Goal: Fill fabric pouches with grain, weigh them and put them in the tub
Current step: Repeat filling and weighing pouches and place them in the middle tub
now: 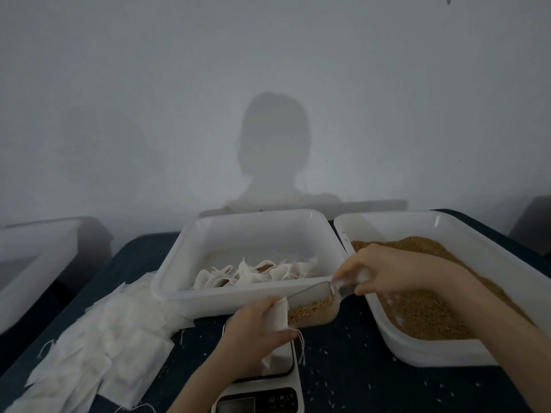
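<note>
white plastic shows first at the far left, where part of a pale rectangular tub (32,257) sits at the frame's edge. next to it, on the dark blue speckled tabletop (343,368), lies a loose heap of flat, empty white fabric pouches (98,338), some with thin drawstrings trailing. behind the heap stands a square white plastic tub (226,299); filled white pouches (259,272) lie bunched along its near side, a little brown grain showing among them.

in front of that tub sits a small white kitchen scale with a dark display panel (262,391). the left hand (253,332) hovers over the scale's platform, its fingers and thumb curled round an open white fabric pouch (278,317), holding the mouth toward the right; the pouch's strings (301,344) dangle beside the scale. a clear plastic scoop (313,305) loaded with brown grain is tipped with its lip at the pouch's opening. the right hand (396,269) grips the scoop's handle, fingers wrapped round it.

under and beyond that hand is a large white rectangular plastic tub of loose brown grain (417,317), its near corner close to the scale. stray grains dot the tabletop around the scale. on the grey wall behind falls the shadow of a head and shoulders (274,150).
</note>
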`<action>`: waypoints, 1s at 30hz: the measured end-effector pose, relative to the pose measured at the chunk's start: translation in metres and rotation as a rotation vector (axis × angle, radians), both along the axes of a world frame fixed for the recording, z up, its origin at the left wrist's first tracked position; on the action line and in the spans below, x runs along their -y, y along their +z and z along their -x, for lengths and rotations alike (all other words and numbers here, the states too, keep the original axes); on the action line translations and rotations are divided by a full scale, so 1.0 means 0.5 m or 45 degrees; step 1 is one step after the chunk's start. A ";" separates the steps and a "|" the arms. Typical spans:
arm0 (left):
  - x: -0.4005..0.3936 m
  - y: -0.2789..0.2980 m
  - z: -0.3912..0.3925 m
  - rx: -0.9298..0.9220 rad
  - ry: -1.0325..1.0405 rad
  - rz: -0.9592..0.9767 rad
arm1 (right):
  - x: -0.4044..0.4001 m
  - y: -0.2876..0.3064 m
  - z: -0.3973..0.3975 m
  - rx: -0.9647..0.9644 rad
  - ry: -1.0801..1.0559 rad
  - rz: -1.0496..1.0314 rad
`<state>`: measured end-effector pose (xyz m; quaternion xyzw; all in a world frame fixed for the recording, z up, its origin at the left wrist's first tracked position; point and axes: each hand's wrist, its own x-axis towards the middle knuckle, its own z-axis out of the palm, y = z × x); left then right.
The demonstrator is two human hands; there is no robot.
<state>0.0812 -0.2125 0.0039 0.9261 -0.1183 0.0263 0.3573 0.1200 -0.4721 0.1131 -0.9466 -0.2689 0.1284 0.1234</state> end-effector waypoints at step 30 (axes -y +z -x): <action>0.041 0.002 -0.010 0.183 0.087 0.124 | -0.115 0.113 0.060 1.031 0.195 0.608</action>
